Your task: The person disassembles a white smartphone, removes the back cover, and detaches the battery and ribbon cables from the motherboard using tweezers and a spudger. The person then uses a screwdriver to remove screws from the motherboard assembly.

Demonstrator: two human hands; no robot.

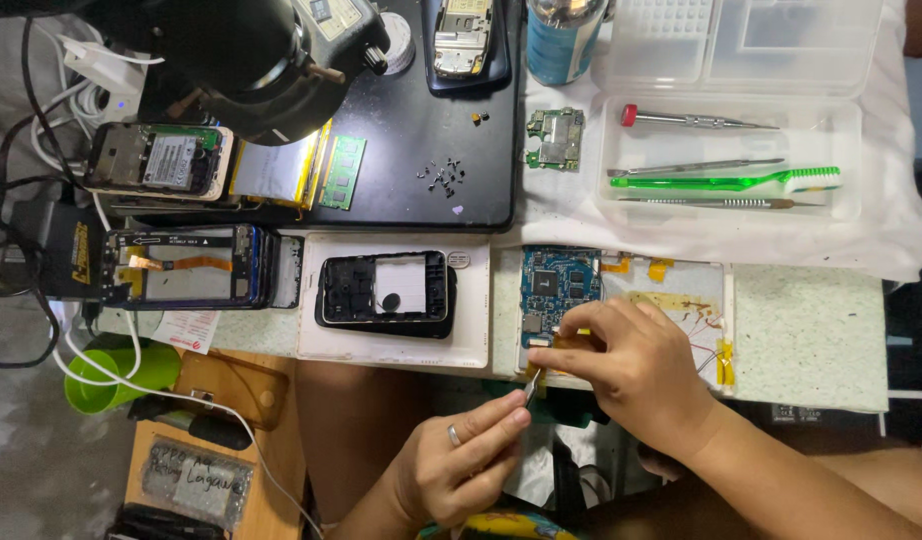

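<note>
My right hand rests on the near edge of an opened white device. Inside the device are a blue circuit board and yellow tape. The thumb and forefinger pinch a small yellowish part at the board's lower corner. My left hand, with a ring on one finger, is just below. It grips a thin metal tool whose tip points up at that same corner, touching or nearly touching the right fingers. What lies under the right palm is hidden.
A black phone frame lies on a white tray to the left. A clear tool tray holds a screwdriver and a green brush. Loose screws sit on a black laptop. More opened phones and cables are at left.
</note>
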